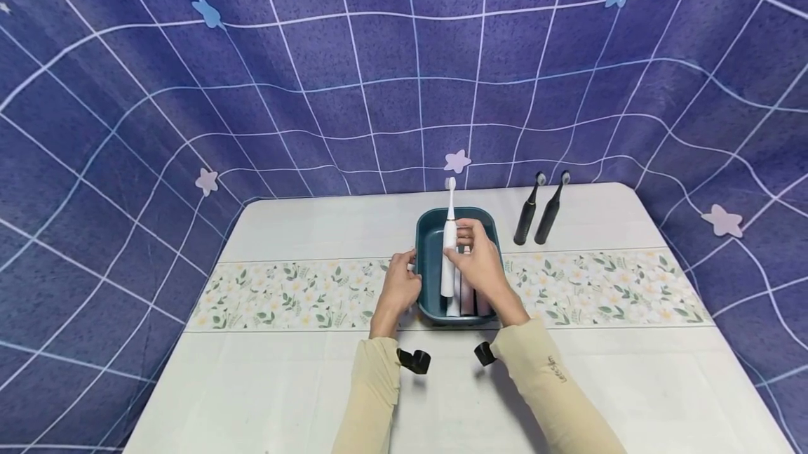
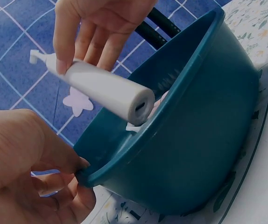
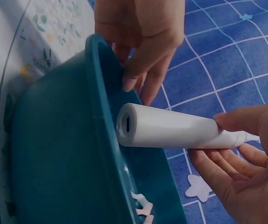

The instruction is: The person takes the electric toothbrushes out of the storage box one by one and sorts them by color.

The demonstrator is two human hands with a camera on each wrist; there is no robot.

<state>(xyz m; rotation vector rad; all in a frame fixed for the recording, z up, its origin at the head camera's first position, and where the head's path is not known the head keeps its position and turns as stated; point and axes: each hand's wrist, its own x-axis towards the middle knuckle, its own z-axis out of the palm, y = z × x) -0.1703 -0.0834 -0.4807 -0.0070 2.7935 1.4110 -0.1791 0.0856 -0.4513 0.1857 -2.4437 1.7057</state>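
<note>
A white electric toothbrush (image 1: 447, 278) is held in my right hand (image 1: 481, 261), between thumb and fingers. It lies over the teal basin (image 1: 431, 264), brush head toward the back wall. In the right wrist view, the base of the toothbrush (image 3: 162, 127) is by the basin's rim (image 3: 107, 107). My left hand (image 1: 400, 284) grips the basin's left rim, its thumb and fingers on either side in the left wrist view. Inside the basin, several more handles lie side by side, among them a white one (image 1: 454, 305) and a pink one (image 1: 467, 298).
Two black electric toothbrushes (image 1: 526, 219) (image 1: 548, 219) lie on the table, right of the basin. A floral strip (image 1: 284, 296) crosses the white table (image 1: 271, 384). Behind and at the sides hangs a blue gridded cloth (image 1: 353, 103) with stars.
</note>
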